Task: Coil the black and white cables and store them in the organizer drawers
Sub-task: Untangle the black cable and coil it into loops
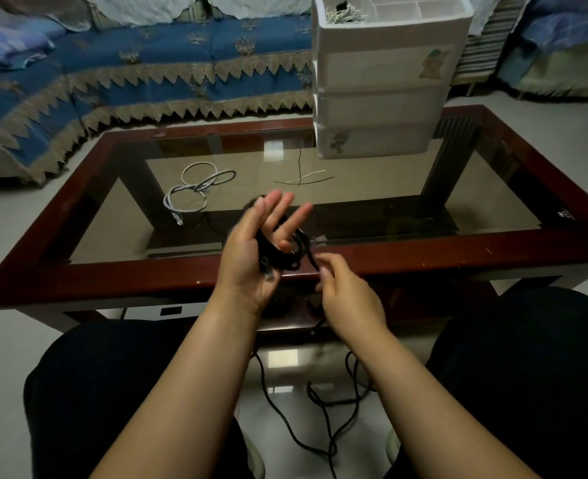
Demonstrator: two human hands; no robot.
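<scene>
Black cable (297, 257) on left hand (247, 261), tail in right grip (346, 299)

Seen: black cable (275, 252), grey-white cable (186, 194). The organizer (382, 105) is finished white. The table frame (424, 250) is stained dark red-brown. The sofa cover (182, 50) is patterned blue, edged with tan zigzag trim.

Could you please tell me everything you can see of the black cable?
The black cable is thin, round and rubbery-looking, and partly wound into a few loops. The loops hang on the left hand, whose fingers are straight, above the near rim of the table. A plug end with a clear tip lies against that palm. The right hand pinches the strand just off the coil. The uncoiled rest drops to the floor and lies there in loose tangles.
</scene>
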